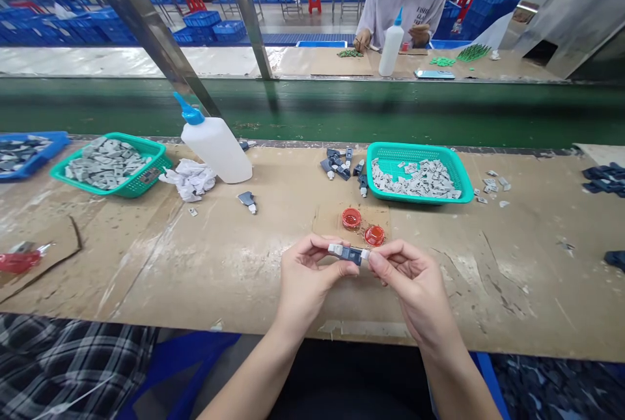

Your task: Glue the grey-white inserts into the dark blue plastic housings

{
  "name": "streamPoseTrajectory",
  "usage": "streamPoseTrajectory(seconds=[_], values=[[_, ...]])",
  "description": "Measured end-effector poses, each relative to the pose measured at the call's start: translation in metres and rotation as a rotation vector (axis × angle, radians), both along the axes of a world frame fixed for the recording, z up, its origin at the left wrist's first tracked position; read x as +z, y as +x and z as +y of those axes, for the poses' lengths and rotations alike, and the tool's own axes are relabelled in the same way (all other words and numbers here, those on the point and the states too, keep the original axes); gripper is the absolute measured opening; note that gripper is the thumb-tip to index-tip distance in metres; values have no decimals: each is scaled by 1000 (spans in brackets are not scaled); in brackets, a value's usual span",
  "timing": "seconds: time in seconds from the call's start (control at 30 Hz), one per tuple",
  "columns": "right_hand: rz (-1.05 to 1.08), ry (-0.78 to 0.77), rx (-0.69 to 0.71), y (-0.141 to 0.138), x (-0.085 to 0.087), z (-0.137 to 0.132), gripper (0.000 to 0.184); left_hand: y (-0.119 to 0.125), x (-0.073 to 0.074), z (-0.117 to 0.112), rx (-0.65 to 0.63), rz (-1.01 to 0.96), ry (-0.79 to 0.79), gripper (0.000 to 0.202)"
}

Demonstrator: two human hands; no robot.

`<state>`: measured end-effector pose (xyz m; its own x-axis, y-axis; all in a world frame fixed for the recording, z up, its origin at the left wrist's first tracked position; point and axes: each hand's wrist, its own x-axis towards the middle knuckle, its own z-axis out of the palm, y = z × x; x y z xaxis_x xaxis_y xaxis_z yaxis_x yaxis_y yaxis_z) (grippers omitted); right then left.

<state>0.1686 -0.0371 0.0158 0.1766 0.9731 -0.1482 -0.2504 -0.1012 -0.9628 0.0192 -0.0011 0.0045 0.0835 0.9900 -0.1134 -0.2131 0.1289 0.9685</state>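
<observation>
My left hand (307, 273) and my right hand (413, 283) meet above the near edge of the workbench (219, 257). Both pinch one small dark blue plastic part with light grey ends (350, 253), the left on its left end, the right on its right end. Two small red caps (362, 226) lie on the bench just beyond the part. A teal basket (461, 176) with several small grey pieces stands behind them to the right. A small pile of dark blue parts (342, 167) lies left of that basket.
A white squeeze bottle with a blue nozzle (215, 143) leans beside crumpled paper (189, 179). Another teal basket of grey parts (114, 166) and a blue tray (29, 150) stand at left. A green conveyor belt (342, 111) runs behind; a person works across it.
</observation>
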Motion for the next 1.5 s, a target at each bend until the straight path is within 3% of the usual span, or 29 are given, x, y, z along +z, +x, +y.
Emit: streamPoseTrajectory(seconds=[0.3,0.47,0.63,0.77,0.87,0.93,0.97,1.0,1.07,1.2,1.33,1.4,1.5], values=[[-34,-55,111,0,-6,5,21,4,3,-3,52,-29,-15,30],[37,-123,352,8,-8,4,29,3,11,-5,-51,-57,-21,26],[31,-128,438,8,0,-1,31,1,13,-7,-124,-110,6,24],[-6,-123,398,2,13,6,30,2,12,-4,-165,-85,38,32],[-228,-73,384,18,20,31,30,-3,8,3,-92,94,136,32],[-530,34,265,44,19,60,29,-16,1,11,-6,266,207,33],[-735,79,137,61,17,76,24,-26,-3,17,34,354,241,34],[-951,72,80,77,14,93,23,-38,-8,24,67,443,277,35],[-1239,-59,92,108,5,126,21,-67,-18,41,116,645,364,35],[-1300,-141,157,137,-13,176,19,-120,-31,73,86,1196,455,36],[-1319,-180,241,136,-24,196,12,-142,-27,87,51,1626,508,48],[-1323,-189,242,136,-27,198,13,-139,-21,93,43,1700,606,59],[-1308,-165,227,137,-28,195,18,-119,-10,113,-18,1633,814,68]])
